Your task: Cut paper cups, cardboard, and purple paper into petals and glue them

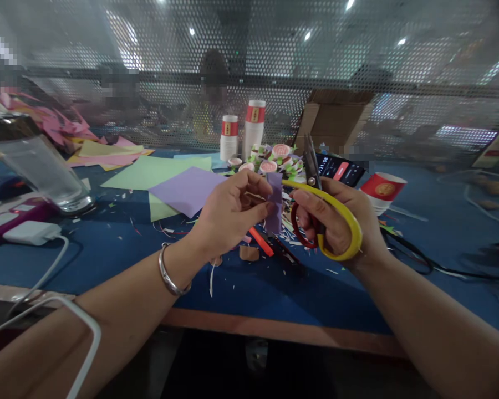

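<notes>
Between the thumb and fingers of my left hand (237,208) is a small strip of purple paper (274,205), held upright. My right hand (336,213) grips a pair of scissors (330,213) with yellow and red handles, the fingers through the loops. The dark blades point up and away, just right of the paper strip and apart from it. Under my hands lie a bright orange-red stick-like piece (261,241), a small brown scrap (249,253) and many paper snippets. A purple sheet (187,191) rests on a light green sheet (143,172) beyond my left hand.
Two stacks of paper cups (254,124) stand behind a heap of small paper pieces (280,152). A red and white cup (383,191) and a phone (340,168) are at right. A clear glass (50,172) and white charger (31,233) sit left. A mesh screen closes the back.
</notes>
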Available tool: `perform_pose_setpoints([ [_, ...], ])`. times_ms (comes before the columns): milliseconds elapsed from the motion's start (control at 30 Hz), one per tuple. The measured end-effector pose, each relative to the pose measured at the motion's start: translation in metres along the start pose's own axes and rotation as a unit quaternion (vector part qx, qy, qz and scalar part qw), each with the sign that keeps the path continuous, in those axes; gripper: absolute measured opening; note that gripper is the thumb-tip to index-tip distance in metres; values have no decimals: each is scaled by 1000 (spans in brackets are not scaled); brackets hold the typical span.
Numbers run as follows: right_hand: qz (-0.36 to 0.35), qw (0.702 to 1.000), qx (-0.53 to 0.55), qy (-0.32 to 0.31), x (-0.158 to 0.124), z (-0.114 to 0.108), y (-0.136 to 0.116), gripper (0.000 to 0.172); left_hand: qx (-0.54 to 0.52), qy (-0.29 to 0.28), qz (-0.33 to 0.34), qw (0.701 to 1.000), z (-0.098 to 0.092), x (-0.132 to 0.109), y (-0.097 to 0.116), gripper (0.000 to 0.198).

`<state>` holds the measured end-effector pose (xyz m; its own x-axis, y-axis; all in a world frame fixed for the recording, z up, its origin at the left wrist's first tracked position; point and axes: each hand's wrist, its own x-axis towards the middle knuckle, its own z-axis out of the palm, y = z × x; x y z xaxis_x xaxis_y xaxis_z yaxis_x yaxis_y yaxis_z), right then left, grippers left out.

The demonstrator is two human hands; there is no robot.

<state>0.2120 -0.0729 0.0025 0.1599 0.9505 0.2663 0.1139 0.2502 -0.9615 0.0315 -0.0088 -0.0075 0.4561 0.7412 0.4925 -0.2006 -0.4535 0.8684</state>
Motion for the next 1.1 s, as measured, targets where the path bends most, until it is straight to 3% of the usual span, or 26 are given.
perform_pose_setpoints([
  [133,11,1000,6,-23,1,-2,2,46,8,11,-22,1000,0,-1,3,22],
  [400,5,998,50,-45,2,-3,-1,54,-15,60,-4,998,2,0,5,29],
  [667,-74,994,48,-62,3,-8,5,48,-61,65,-36,995,-2,2,0,33],
  [800,-89,991,-96,-34,6,-8,3,49,-54,72,-38,995,-3,2,0,32],
  [933,-112,955,-275,-15,8,-7,3,41,-29,63,-31,997,-2,1,2,31],
  [1100,-134,938,-317,-40,5,-8,5,32,-12,69,-48,996,-2,0,5,30],
])
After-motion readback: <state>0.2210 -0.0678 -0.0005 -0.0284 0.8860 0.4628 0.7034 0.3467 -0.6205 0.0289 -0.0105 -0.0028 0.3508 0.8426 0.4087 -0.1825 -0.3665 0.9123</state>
